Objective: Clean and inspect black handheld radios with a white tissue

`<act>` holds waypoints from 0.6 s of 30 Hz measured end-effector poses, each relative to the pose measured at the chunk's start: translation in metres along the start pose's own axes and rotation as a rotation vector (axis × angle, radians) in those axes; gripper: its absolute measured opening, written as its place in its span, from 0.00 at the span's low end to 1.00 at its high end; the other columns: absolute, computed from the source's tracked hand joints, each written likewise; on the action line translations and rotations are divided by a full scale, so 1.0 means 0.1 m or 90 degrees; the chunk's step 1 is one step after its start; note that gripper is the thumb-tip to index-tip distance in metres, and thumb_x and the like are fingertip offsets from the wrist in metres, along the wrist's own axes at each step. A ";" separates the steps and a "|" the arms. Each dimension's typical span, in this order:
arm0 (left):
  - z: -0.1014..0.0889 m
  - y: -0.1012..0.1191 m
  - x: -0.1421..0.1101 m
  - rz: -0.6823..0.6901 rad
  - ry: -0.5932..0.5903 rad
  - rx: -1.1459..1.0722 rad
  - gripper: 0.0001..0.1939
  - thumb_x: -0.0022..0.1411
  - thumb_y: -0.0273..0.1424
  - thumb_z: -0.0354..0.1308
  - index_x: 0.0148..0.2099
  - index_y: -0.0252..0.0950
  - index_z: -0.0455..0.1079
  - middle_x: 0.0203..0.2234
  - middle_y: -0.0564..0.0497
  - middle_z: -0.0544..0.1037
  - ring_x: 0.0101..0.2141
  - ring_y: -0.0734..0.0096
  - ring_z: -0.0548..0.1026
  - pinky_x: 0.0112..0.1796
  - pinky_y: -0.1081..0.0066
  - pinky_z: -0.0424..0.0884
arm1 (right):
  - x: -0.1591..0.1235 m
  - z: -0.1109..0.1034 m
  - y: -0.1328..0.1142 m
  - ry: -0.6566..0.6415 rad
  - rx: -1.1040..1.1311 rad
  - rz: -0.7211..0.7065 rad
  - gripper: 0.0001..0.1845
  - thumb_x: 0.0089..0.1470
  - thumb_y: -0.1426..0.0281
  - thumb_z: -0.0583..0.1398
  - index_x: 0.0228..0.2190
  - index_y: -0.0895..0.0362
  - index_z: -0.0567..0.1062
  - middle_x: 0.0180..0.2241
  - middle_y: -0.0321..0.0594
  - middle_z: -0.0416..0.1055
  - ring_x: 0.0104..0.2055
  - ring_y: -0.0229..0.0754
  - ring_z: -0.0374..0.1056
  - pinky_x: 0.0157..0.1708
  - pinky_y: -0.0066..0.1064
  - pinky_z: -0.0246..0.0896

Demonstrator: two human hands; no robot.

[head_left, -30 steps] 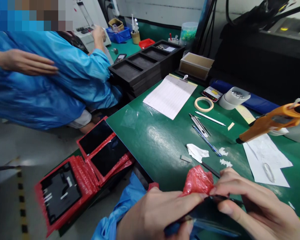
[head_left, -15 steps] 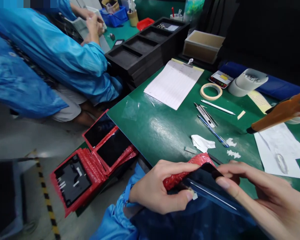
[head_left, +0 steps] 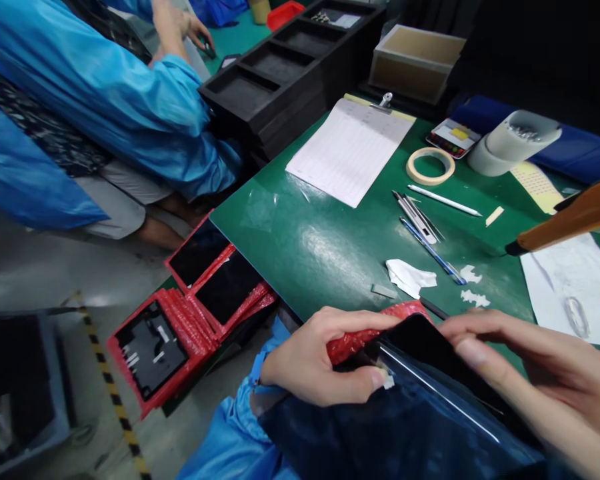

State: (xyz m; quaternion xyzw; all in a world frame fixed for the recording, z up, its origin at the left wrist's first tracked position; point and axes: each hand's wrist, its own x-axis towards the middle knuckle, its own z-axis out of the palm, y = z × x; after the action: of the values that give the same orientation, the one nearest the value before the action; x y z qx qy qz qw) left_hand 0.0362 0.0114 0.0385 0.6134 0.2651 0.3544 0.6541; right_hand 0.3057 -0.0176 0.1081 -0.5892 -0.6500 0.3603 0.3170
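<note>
Holds a dark panel (head_left: 433,400), tilted, in the lower right of the frame, with a glossy bluish face turned up to the camera. Closes the left hand (head_left: 325,363) round the panel's upper left edge, with thumb in front and fingers along the top, clasping red bubble wrap (head_left: 353,343) along with it. Has a small white tab (head_left: 389,382) right at the left thumb's tip. Rests the right hand (head_left: 545,373) at the panel's upper right edge, with fingers half curled and thumb beside the black border; cannot tell whether gripping there or only touching.

Shows on the green table (head_left: 325,253), just beyond the hands, crumpled white paper (head_left: 410,277) and a grey strip (head_left: 383,291). Includes farther up, right of centre, a blue pen (head_left: 433,252), a white pen (head_left: 445,200) and a roll of tape (head_left: 433,180). Has a clipboard (head_left: 353,153) at upper centre and an orange tool (head_left: 575,217) at the right edge. Shows red-wrapped panels (head_left: 195,333) below the table's corner, lower left of centre, and a co-worker's blue sleeve (head_left: 145,127) at upper left, next to a black tray (head_left: 295,97).
</note>
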 end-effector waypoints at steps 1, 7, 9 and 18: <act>-0.05 0.01 -0.01 -0.009 0.003 0.013 0.27 0.67 0.31 0.76 0.66 0.31 0.85 0.42 0.41 0.92 0.36 0.60 0.89 0.39 0.70 0.84 | 0.03 -0.01 0.01 0.018 -0.001 -0.001 0.29 0.73 0.43 0.65 0.28 0.48 0.85 0.26 0.37 0.81 0.21 0.42 0.73 0.21 0.30 0.71; -0.49 0.04 -0.10 -0.048 0.001 0.006 0.28 0.66 0.29 0.78 0.66 0.31 0.85 0.54 0.35 0.91 0.50 0.51 0.92 0.52 0.65 0.87 | 0.29 -0.07 0.29 0.087 -0.129 -0.017 0.31 0.75 0.39 0.59 0.34 0.51 0.80 0.25 0.38 0.75 0.23 0.42 0.71 0.23 0.32 0.68; -0.59 0.01 -0.15 -0.048 -0.015 -0.028 0.29 0.65 0.28 0.77 0.67 0.31 0.84 0.55 0.34 0.91 0.50 0.51 0.92 0.52 0.65 0.87 | 0.34 -0.03 0.43 0.053 -0.164 -0.060 0.26 0.76 0.43 0.60 0.46 0.53 0.81 0.33 0.42 0.81 0.29 0.44 0.77 0.29 0.34 0.73; -0.49 -0.12 -0.11 -0.021 -0.141 0.001 0.30 0.66 0.28 0.76 0.69 0.29 0.82 0.51 0.34 0.92 0.41 0.57 0.92 0.45 0.68 0.87 | 0.37 0.44 0.85 -0.087 -0.278 -0.244 0.16 0.82 0.61 0.55 0.54 0.53 0.81 0.50 0.52 0.84 0.50 0.55 0.83 0.50 0.47 0.80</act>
State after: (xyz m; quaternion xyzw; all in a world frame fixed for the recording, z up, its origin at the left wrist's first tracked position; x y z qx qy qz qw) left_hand -0.0067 0.0328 0.0201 0.6447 0.2012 0.2733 0.6850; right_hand 0.3110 0.0187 0.0121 -0.4844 -0.8313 0.1842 0.2007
